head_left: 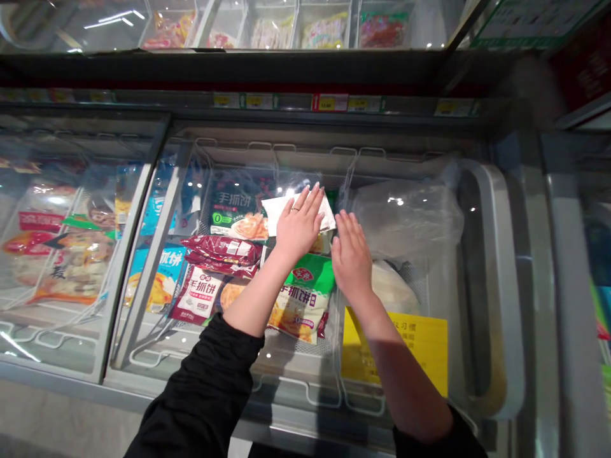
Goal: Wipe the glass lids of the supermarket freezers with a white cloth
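My left hand [301,224] lies flat with its fingers stretched out on a folded white cloth or tissue [275,208], over the freezer's glass lid [296,372]. A ring shows on one finger. To its right, my right hand [353,257] is open, fingers straight and close together, nothing in it. Whether its palm touches the glass I cannot tell. Beneath the glass lie a green-and-white food packet [305,299], a dark red packet [222,251] and a dark green packet [236,207].
A yellow notice [420,350] lies by my right forearm. The lid's grey handle frame [513,356] stands at the right. Another glass lid [52,343] covers more packets at the left. Price tags [329,102] line the back rail, below a shelf with bagged food [324,28].
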`<action>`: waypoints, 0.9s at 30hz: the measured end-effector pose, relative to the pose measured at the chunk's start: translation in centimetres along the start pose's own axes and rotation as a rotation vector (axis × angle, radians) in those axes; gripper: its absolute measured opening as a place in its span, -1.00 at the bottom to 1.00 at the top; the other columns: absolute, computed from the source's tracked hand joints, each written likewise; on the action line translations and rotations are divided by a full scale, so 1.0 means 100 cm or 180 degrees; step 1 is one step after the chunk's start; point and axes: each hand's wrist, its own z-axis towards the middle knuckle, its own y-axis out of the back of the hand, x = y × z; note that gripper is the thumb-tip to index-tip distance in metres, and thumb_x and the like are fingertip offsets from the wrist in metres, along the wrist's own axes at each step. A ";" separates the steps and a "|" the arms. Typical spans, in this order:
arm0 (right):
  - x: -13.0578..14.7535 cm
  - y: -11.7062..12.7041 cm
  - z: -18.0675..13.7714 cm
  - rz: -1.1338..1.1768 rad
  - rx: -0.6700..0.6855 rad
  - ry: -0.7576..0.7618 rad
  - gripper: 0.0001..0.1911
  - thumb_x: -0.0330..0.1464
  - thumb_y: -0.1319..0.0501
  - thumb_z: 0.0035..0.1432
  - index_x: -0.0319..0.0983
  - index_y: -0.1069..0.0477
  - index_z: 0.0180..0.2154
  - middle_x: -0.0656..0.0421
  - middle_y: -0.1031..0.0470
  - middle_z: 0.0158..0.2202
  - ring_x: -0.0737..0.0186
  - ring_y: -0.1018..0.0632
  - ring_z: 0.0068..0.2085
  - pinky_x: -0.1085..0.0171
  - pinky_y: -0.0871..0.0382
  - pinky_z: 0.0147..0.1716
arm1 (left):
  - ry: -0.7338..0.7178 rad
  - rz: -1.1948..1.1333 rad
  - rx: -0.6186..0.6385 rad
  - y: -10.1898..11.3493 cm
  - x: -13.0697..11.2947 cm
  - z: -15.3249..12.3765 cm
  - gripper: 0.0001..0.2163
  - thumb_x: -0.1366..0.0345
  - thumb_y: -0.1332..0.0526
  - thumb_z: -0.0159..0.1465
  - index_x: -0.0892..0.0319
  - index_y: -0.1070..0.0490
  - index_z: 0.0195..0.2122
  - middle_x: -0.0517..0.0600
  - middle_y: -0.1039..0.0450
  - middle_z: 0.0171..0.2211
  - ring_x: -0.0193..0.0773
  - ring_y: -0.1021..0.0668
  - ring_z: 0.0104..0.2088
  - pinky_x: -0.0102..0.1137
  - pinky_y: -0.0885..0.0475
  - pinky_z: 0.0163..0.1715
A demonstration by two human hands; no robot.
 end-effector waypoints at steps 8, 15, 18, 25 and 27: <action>-0.002 0.002 0.003 0.0095 -0.0097 0.0004 -0.40 -0.39 0.07 0.52 -0.23 -0.19 0.50 0.00 -0.28 0.51 0.06 -0.17 0.56 -0.16 -0.13 0.54 | 0.0344 0.0062 -0.0042 0.005 0.019 -0.006 -0.40 0.21 0.13 0.58 0.11 0.11 0.62 -0.04 0.06 0.60 -0.12 -0.06 0.59 -0.09 -0.05 0.54; 0.000 -0.007 0.004 0.0202 -0.0109 -0.0127 -0.38 -0.36 0.08 0.51 -0.20 -0.15 0.52 -0.01 -0.27 0.51 0.06 -0.17 0.56 -0.19 -0.14 0.53 | 0.0031 0.0002 0.0002 0.007 0.014 0.023 -0.42 0.23 0.12 0.58 0.08 0.04 0.61 -0.06 0.05 0.60 -0.16 -0.09 0.58 -0.12 -0.03 0.54; 0.001 -0.006 0.003 0.0130 -0.0108 -0.0131 -0.38 -0.36 0.08 0.52 -0.18 -0.14 0.52 0.01 -0.28 0.51 0.07 -0.19 0.56 -0.18 -0.16 0.52 | -0.0007 -0.0013 0.0045 0.013 0.033 0.046 -0.42 0.24 0.13 0.57 0.10 0.01 0.60 -0.07 0.04 0.59 -0.19 -0.08 0.58 -0.14 -0.02 0.54; -0.006 -0.001 0.002 0.0106 -0.0244 -0.0183 -0.41 -0.34 0.08 0.53 -0.20 -0.20 0.50 -0.02 -0.31 0.49 0.02 -0.23 0.54 -0.21 -0.19 0.51 | 0.0167 0.0044 0.0083 0.016 0.047 0.008 -0.42 0.24 0.13 0.58 0.15 0.04 0.61 -0.04 0.08 0.60 -0.14 -0.05 0.59 -0.10 -0.04 0.54; -0.004 -0.005 0.003 0.0141 -0.0262 -0.0214 -0.41 -0.33 0.09 0.54 -0.19 -0.19 0.50 -0.01 -0.31 0.49 0.03 -0.23 0.54 -0.21 -0.19 0.50 | 0.0093 0.0054 0.0116 0.014 0.039 0.000 -0.42 0.22 0.13 0.58 0.15 0.04 0.61 -0.05 0.09 0.60 -0.14 -0.06 0.59 -0.12 -0.04 0.54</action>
